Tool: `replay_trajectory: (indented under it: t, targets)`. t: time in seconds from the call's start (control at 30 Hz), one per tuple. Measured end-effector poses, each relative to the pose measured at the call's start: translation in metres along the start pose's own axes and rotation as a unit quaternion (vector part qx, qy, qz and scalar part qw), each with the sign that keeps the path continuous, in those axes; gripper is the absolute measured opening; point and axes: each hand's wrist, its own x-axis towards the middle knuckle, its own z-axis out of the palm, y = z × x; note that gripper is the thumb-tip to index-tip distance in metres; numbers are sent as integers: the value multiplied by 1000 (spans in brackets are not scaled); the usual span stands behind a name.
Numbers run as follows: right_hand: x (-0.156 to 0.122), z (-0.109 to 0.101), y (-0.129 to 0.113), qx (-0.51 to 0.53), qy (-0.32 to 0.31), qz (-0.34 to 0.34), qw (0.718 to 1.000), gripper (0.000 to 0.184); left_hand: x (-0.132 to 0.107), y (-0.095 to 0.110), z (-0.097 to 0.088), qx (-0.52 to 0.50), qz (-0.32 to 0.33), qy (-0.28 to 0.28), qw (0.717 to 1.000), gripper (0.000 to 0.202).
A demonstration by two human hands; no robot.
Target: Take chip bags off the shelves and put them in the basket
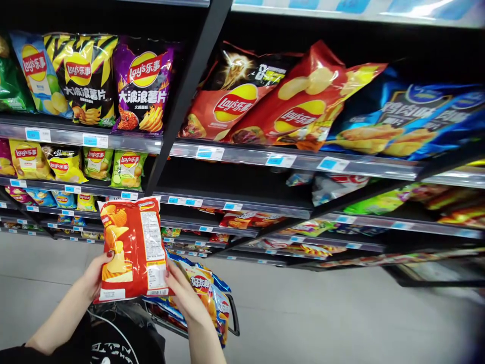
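A red bag of potato chips (138, 242) is held upright between both hands, its printed back with the white text panel turned toward me. My left hand (97, 275) grips its lower left edge, the thumb lying on the front. On the lower right edge, my right hand (181, 288) has its thumb against the bag; its other fingers are partly hidden behind. Below and behind my right forearm are several snack bags (202, 285), blue and yellow, piled in a dark-handled basket or cart (235, 316).
Shelves ahead carry purple chip bags (142, 86), red chip bags (299, 106) and blue snack bags (405, 121). Black uprights (189, 76) divide them, and price rails (246, 155) run along the edges. Grey floor (322, 313) extends below and to the right.
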Motion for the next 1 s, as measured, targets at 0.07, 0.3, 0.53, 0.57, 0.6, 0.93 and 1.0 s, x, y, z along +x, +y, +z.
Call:
replay_trajectory:
  t: [0.07, 0.3, 0.53, 0.57, 0.6, 0.93, 1.0]
  targets:
    - [-1, 5, 7, 73, -34, 51, 995, 50, 0, 1, 7, 24, -14, 27, 999, 53]
    - [-3, 23, 32, 157, -2, 70, 985, 49, 2, 15, 5, 219, 3, 101, 971, 60]
    - [-11, 14, 50, -41, 2, 4, 999, 54, 12, 24, -14, 355, 75, 131, 923, 87]
    - [-12, 13, 52, -62, -1, 6, 998, 57, 13, 23, -14, 371, 72, 134, 916, 85]
    - [-14, 12, 55, -70, -2, 9, 998, 60, 13, 20, -13, 382, 76, 138, 911, 83]
    - [-23, 11, 67, 12, 34, -49, 998, 81, 20, 3, -22, 480, 141, 79, 862, 54]
    - [-25, 10, 67, 8, 40, -58, 997, 80, 24, 5, -31, 503, 163, 94, 844, 52]
